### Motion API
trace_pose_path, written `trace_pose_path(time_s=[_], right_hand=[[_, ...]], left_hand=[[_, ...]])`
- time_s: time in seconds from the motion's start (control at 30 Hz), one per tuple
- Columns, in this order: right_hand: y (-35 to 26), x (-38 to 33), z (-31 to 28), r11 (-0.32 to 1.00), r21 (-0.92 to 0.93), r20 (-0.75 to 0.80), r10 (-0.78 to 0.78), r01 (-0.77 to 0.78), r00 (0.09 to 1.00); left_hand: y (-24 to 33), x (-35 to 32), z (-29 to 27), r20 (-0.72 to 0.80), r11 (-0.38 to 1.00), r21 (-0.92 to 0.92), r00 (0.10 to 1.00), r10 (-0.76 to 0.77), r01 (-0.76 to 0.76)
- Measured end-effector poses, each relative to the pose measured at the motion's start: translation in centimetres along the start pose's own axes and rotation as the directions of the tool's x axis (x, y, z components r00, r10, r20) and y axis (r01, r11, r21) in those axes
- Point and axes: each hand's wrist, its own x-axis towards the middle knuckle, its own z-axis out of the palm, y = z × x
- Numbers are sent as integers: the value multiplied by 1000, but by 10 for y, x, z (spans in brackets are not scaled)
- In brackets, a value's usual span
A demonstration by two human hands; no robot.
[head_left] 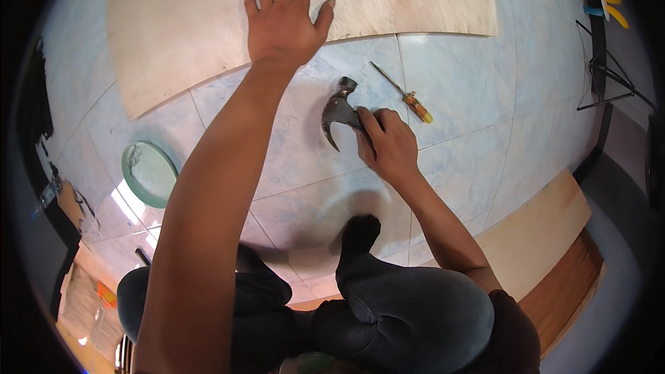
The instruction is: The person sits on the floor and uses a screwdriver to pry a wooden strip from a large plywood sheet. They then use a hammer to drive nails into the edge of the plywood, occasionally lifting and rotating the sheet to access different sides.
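We press our left hand (284, 17) flat, fingers spread, on the near edge of the plywood sheet (180, 21) that lies on the pale blue tiled floor (478, 145). Our right hand (388, 145) is closed around the handle of a claw hammer (339, 114), whose dark steel head rests on the floor just below the sheet, claw pointing toward us. A screwdriver (403, 93) with an orange handle lies on the floor just right of the hammer head, close to our knuckles. A round green glass lid (149, 173) sits well left of the hammer. Another wooden board (540, 235) lies far to the hammer's lower right.
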Motion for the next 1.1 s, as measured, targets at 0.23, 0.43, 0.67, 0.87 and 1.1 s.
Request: trace_pose_path(time_s=[0.23, 0.43, 0.67, 0.87, 1.1], right_hand=[[8, 14, -9, 989, 117, 47, -102, 96, 994], [22, 76, -31, 941, 297, -109, -135, 162, 985], [38, 150, -27, 904, 326, -181, -228, 277, 957], [42, 158, -22, 894, 318, -173, -271, 314, 947], [50, 158, -2, 893, 139, -270, -382, 429, 884]], left_hand=[[2, -1, 0, -30, 997, 70, 999, 34, -31], [2, -2, 2, -13, 994, 105, 999, 32, -31], [4, -1, 2, -31, 992, 116, 998, 53, -49], [4, -1, 3, -28, 993, 113, 999, 45, -42], [3, 0, 3, -28, 993, 111, 999, 38, -35]])
